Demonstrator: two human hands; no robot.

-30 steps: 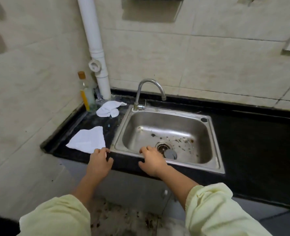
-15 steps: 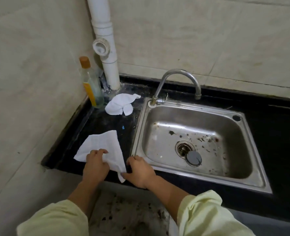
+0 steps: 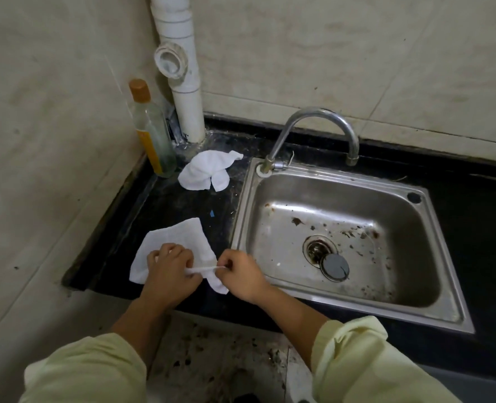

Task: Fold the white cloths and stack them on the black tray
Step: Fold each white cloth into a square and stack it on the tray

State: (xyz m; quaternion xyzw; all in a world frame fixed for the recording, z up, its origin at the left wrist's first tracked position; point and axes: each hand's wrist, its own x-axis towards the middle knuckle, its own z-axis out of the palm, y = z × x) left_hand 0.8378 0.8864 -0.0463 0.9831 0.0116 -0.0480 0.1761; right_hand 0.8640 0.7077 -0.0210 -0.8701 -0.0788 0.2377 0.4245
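Observation:
A white cloth (image 3: 180,238) lies spread on the black counter (image 3: 165,205) near its front edge, left of the sink. My left hand (image 3: 169,270) and my right hand (image 3: 241,273) both pinch its near edge, which is stretched into a thin strip between them. One corner hangs over the counter front. A second white cloth (image 3: 207,170) lies crumpled farther back, by the bottle. No black tray shows in the head view.
A steel sink (image 3: 342,237) with a curved tap (image 3: 313,132) fills the counter's middle. A glass bottle (image 3: 151,132) with an orange cap stands in the back left corner beside a white drain pipe (image 3: 183,82). Tiled walls close the left and back.
My hands left the counter edge and sink rim and took hold of the near cloth's edge, lifting it taut. The view moved closer and to the left.

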